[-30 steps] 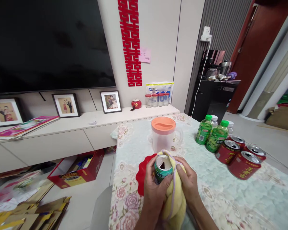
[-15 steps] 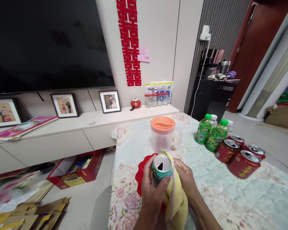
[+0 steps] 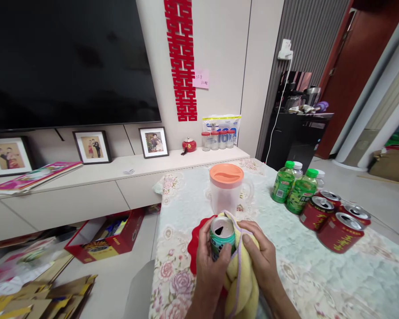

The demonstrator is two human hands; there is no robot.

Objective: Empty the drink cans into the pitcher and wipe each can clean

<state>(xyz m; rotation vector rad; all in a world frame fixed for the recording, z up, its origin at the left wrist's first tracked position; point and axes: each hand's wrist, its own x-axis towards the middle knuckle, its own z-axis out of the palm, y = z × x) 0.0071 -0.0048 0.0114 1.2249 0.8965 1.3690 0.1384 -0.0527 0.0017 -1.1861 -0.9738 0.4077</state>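
My left hand (image 3: 209, 266) is wrapped round a green drink can (image 3: 222, 239), whose silver top has an open mouth hole. A yellow cloth (image 3: 241, 279) with a purple edge is bunched in my right hand (image 3: 261, 252), thumb on top, against the can's right side. Both are held over a red scalloped dish (image 3: 194, 248), mostly hidden beneath my hands. Just beyond stands a clear plastic pitcher (image 3: 224, 199) with an orange lid (image 3: 226, 173).
On the table's right stand several red cans (image 3: 341, 232) and green-capped bottles (image 3: 301, 190). A flowered tablecloth (image 3: 173, 266) covers the table. Behind is a white cabinet (image 3: 146, 179) with picture frames (image 3: 154, 142) and glass jars (image 3: 214, 141). A red box (image 3: 108, 243) sits on the floor.
My right hand has shifted up on the cloth, its thumb now showing on top near the can's rim. The can has tilted slightly and stays in my left hand.
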